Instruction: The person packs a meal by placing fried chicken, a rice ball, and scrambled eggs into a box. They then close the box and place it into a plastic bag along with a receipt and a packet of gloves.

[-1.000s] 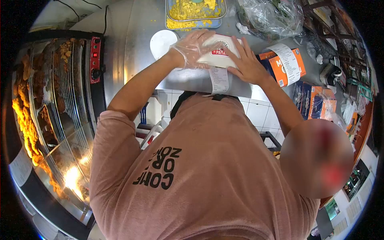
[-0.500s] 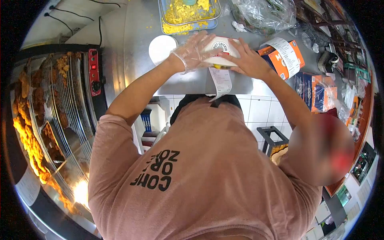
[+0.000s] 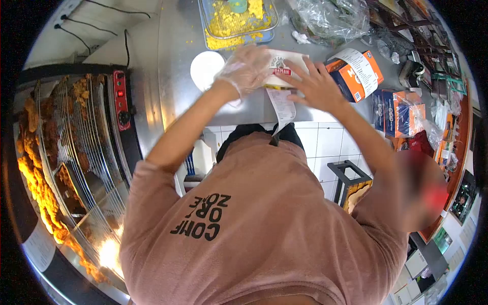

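Left hand (image 3: 245, 68), in a clear disposable glove, lies palm-down with fingers spread over the left end of a white food box (image 3: 282, 68). Right hand (image 3: 316, 85), bare, fingers splayed, presses the box's right side; neither hand is clenched. Both forearms angle inward from bent elbows. The box sits on the steel counter (image 3: 173, 61), a printed receipt (image 3: 282, 105) hanging from its near edge. A white round lid (image 3: 205, 67) lies just left; an orange carton (image 3: 354, 74) stands to the right.
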Available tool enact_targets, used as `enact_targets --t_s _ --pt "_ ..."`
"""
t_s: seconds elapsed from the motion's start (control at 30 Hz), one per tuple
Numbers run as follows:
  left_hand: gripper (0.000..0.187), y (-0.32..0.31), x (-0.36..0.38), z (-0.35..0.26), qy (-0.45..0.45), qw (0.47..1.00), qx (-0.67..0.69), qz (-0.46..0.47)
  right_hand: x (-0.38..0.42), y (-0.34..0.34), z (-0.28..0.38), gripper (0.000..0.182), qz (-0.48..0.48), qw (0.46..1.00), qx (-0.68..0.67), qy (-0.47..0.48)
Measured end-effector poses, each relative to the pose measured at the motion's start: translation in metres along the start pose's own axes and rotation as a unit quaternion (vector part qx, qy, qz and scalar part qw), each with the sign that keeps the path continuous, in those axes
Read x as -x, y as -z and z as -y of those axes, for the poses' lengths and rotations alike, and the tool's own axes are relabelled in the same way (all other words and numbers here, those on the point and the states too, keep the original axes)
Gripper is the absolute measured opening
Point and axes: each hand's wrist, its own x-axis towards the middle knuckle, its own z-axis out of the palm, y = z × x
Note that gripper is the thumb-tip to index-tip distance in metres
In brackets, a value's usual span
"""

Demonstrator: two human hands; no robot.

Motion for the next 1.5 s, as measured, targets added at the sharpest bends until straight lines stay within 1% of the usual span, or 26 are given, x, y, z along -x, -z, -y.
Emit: enact_targets --t_s 0.07,0.13,0.17,0.2,0.27,0.33,0.37,0.43,0.5,0.57,0.63,0.67,0.77,0.8,0.9,0.93,0.97,1.0,1.03,1.1,1.17,1.23,1.3,1.37,1.43,1.5 --pt "0.069 0.013 0.0 -0.02 0.115 0.963 0.191 -0.153 -0.009 0.041 0.037 0.059 -0.065 0.963 -0.234 -0.119" --pt "0.067 0.038 -0.016 -0.071 0.262 0.862 0.346 -0.263 -0.023 0.055 0.064 0.042 -0.117 0.892 -0.418 -0.127" --pt "0.066 0.049 -0.028 -0.089 0.339 0.795 0.407 -0.297 -0.03 0.057 0.067 0.035 -0.129 0.884 -0.441 -0.091" --pt "0.062 0.052 -0.024 -0.078 0.318 0.852 0.366 -0.197 -0.036 0.059 0.063 0.029 -0.143 0.875 -0.459 -0.051" --pt "0.059 0.064 -0.017 -0.08 0.276 0.823 0.476 -0.143 -0.041 0.064 0.036 0.023 -0.141 0.865 -0.466 -0.118" --pt "0.055 0.067 -0.004 -0.1 0.21 0.856 0.449 -0.148 -0.054 0.061 0.015 0.015 -0.139 0.86 -0.461 -0.17" --pt "0.052 0.065 0.002 -0.117 0.164 0.896 0.369 -0.187 -0.061 0.045 0.0 0.015 -0.172 0.871 -0.412 -0.207" --pt "0.047 0.079 0.022 -0.144 0.124 0.889 0.419 -0.14 -0.065 0.013 -0.053 0.016 -0.194 0.87 -0.3 -0.339" --pt "0.05 0.095 0.044 -0.138 0.204 0.859 0.468 0.047 -0.07 -0.002 -0.097 0.024 -0.15 0.851 -0.201 -0.462" --pt "0.055 0.094 0.041 -0.116 0.17 0.909 0.37 0.095 -0.075 -0.012 -0.113 0.038 -0.079 0.832 -0.135 -0.533" --pt "0.062 0.059 0.021 -0.076 0.021 0.991 0.13 0.006 -0.08 -0.028 -0.11 0.054 -0.02 0.857 -0.164 -0.488" --pt "0.067 0.044 0.008 -0.061 -0.012 0.996 0.088 -0.001 -0.083 -0.031 -0.109 0.062 0.007 0.867 -0.177 -0.465" --pt "0.075 0.009 -0.027 -0.024 -0.089 0.996 0.001 -0.004 -0.082 -0.029 -0.092 0.066 0.0 0.811 -0.399 -0.427" --pt "0.076 -0.001 -0.028 -0.021 -0.107 0.994 -0.018 -0.001 -0.064 -0.023 -0.077 0.071 -0.095 0.867 -0.295 -0.389" --pt "0.079 -0.01 -0.04 -0.017 -0.107 0.992 -0.039 0.056 -0.012 0.005 -0.012 0.074 -0.271 0.806 -0.252 -0.462" --pt "0.073 -0.005 -0.043 -0.018 -0.108 0.992 -0.01 0.063 0.008 -0.018 0.017 0.073 -0.266 0.765 -0.328 -0.486" --pt "0.072 0.0 -0.048 -0.018 -0.089 0.992 -0.018 0.088 0.026 -0.051 0.048 0.073 -0.267 0.716 -0.399 -0.506" --pt "0.071 0.004 -0.053 -0.02 -0.074 0.991 -0.026 0.113 0.041 -0.058 0.076 0.072 -0.065 0.713 -0.412 -0.564" --pt "0.069 0.008 -0.054 -0.024 -0.063 0.988 -0.032 0.139 0.044 -0.071 0.101 0.079 -0.016 0.745 -0.348 -0.569" --pt "0.068 0.0 -0.058 -0.021 -0.072 0.991 -0.007 0.116 0.029 -0.05 0.112 0.062 0.03 0.799 -0.285 -0.528" --pt "0.071 -0.015 -0.059 -0.019 -0.074 0.992 -0.05 0.093 0.021 -0.082 0.119 0.043 0.011 0.834 -0.247 -0.493" --pt "0.076 -0.001 -0.066 -0.032 -0.02 0.983 -0.058 0.173 0.015 -0.087 0.122 0.045 0.008 0.833 -0.255 -0.491" --pt "0.075 0.005 -0.067 -0.043 0.014 0.985 -0.064 0.16 0.023 -0.079 0.121 0.045 -0.041 0.841 -0.241 -0.482" --pt "0.069 0.005 -0.071 -0.039 0.054 0.982 -0.003 0.179 0.041 -0.078 0.12 0.044 -0.128 0.846 -0.21 -0.473" --pt "0.054 -0.005 -0.066 -0.02 0.098 0.974 0.068 0.193 0.053 -0.09 0.115 0.043 -0.145 0.865 -0.216 -0.43" --pt "0.042 -0.017 -0.047 -0.003 0.198 0.916 0.314 0.149 0.068 -0.104 0.106 0.04 -0.156 0.879 -0.222 -0.392"
